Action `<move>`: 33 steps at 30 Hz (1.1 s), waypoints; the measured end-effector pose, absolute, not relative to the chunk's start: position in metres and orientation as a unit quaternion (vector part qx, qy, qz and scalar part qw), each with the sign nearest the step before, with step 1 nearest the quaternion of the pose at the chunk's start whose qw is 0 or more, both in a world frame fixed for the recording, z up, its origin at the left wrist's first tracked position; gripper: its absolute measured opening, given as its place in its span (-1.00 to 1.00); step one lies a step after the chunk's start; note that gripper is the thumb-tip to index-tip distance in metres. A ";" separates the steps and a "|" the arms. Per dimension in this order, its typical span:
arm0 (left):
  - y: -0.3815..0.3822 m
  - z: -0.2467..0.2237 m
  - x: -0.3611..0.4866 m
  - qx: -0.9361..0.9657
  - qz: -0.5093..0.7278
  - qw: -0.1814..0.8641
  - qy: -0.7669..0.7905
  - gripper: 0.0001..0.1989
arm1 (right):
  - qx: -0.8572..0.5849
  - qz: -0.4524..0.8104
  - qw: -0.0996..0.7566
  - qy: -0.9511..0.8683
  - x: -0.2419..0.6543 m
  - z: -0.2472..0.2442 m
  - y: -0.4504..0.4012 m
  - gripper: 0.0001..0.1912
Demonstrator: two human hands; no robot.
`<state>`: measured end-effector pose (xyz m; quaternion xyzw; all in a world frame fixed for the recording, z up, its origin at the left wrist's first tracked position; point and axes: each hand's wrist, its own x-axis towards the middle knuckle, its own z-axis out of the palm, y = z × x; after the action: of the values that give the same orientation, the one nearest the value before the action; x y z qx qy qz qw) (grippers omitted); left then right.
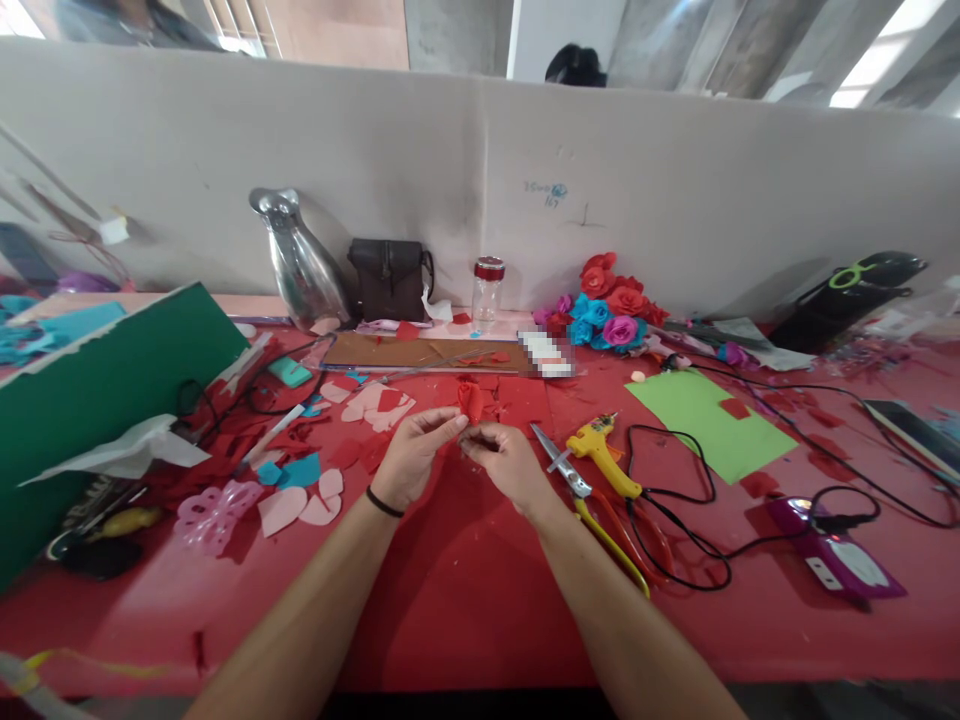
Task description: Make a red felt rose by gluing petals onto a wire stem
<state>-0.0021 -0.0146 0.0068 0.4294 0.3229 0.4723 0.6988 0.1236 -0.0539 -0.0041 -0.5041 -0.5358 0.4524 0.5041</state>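
Between my two hands a small red paper flower [470,398] stands upright over the red table [465,590]. My left hand [415,452], with a black band at the wrist, pinches its side with thumb and forefinger. My right hand [504,455] is closed around its lower end, which the fingers mostly hide. Red paper pieces [517,398] lie just behind the hands. To the right of my right hand rest scissors [571,475] and a yellow glue gun [604,455]. Pink paper petals [322,500] lie left of my left hand.
A steel jug [304,265], a dark bag [390,280] and a glass jar [488,295] stand by the partition. Finished paper flowers [611,305] are heaped at back right. Black cords run to a purple power strip [840,555]. A green board [112,420] leans at left.
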 end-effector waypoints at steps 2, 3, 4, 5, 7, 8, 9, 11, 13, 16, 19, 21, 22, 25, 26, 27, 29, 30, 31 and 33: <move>-0.014 0.006 -0.002 0.429 0.475 0.696 0.326 -0.83 | -0.505 0.450 0.505 -0.536 0.124 -0.005 -0.054 -0.86; -0.014 0.006 -0.002 0.430 0.475 0.694 0.327 -0.83 | -0.506 0.450 0.504 -0.536 0.123 -0.004 -0.054 -0.86; -0.014 0.006 -0.002 0.431 0.476 0.693 0.328 -0.83 | -0.506 0.451 0.504 -0.535 0.123 -0.004 -0.054 -0.86; -0.014 0.006 -0.003 0.432 0.476 0.692 0.329 -0.83 | -0.505 0.454 0.504 -0.534 0.123 -0.003 -0.054 -0.86; -0.015 0.006 -0.003 0.433 0.476 0.691 0.329 -0.83 | -0.503 0.457 0.504 -0.532 0.123 -0.001 -0.055 -0.86; -0.015 0.006 -0.003 0.433 0.477 0.691 0.328 -0.83 | -0.503 0.458 0.504 -0.533 0.123 0.000 -0.055 -0.86; -0.015 0.007 -0.003 0.433 0.477 0.691 0.328 -0.83 | -0.502 0.457 0.503 -0.534 0.123 0.000 -0.055 -0.86; -0.015 0.008 -0.003 0.430 0.476 0.695 0.325 -0.82 | -0.499 0.455 0.503 -0.539 0.123 0.001 -0.055 -0.86; -0.015 0.008 -0.004 0.426 0.474 0.700 0.323 -0.81 | -0.495 0.454 0.502 -0.545 0.123 0.001 -0.055 -0.86; -0.014 0.008 -0.005 0.423 0.472 0.703 0.323 -0.80 | -0.492 0.454 0.495 -0.554 0.123 0.000 -0.055 -0.86; -0.013 0.008 -0.006 0.427 0.465 0.701 0.331 -0.79 | -0.494 0.450 0.491 -0.558 0.123 0.000 -0.055 -0.87; -0.012 0.007 -0.007 0.430 0.460 0.703 0.332 -0.79 | -0.495 0.447 0.492 -0.559 0.123 0.000 -0.055 -0.87; -0.012 0.007 -0.007 0.430 0.458 0.704 0.331 -0.80 | -0.495 0.446 0.493 -0.559 0.123 0.001 -0.055 -0.87; -0.011 0.006 -0.008 0.425 0.460 0.708 0.327 -0.81 | -0.497 0.441 0.492 -0.562 0.123 0.001 -0.055 -0.87; -0.011 0.006 -0.008 0.423 0.460 0.708 0.328 -0.81 | -0.498 0.439 0.492 -0.564 0.123 0.000 -0.055 -0.87; -0.011 0.007 -0.008 0.422 0.460 0.708 0.329 -0.80 | -0.498 0.436 0.492 -0.565 0.123 0.000 -0.055 -0.86; -0.011 0.007 -0.007 0.425 0.455 0.710 0.329 -0.80 | -0.499 0.433 0.492 -0.567 0.123 -0.001 -0.055 -0.87; -0.012 0.008 -0.007 0.428 0.452 0.711 0.327 -0.79 | -0.499 0.433 0.492 -0.567 0.123 -0.001 -0.055 -0.87; -0.012 0.008 -0.007 0.430 0.450 0.713 0.323 -0.79 | -0.499 0.433 0.492 -0.566 0.123 -0.001 -0.055 -0.87; -0.012 0.008 -0.007 0.435 0.447 0.714 0.317 -0.78 | -0.499 0.437 0.491 -0.565 0.123 -0.001 -0.055 -0.87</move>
<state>-0.0074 -0.0122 0.0081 0.4352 0.3173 0.4469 0.7143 0.1229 -0.0549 -0.0009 -0.4989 -0.5646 0.4368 0.4915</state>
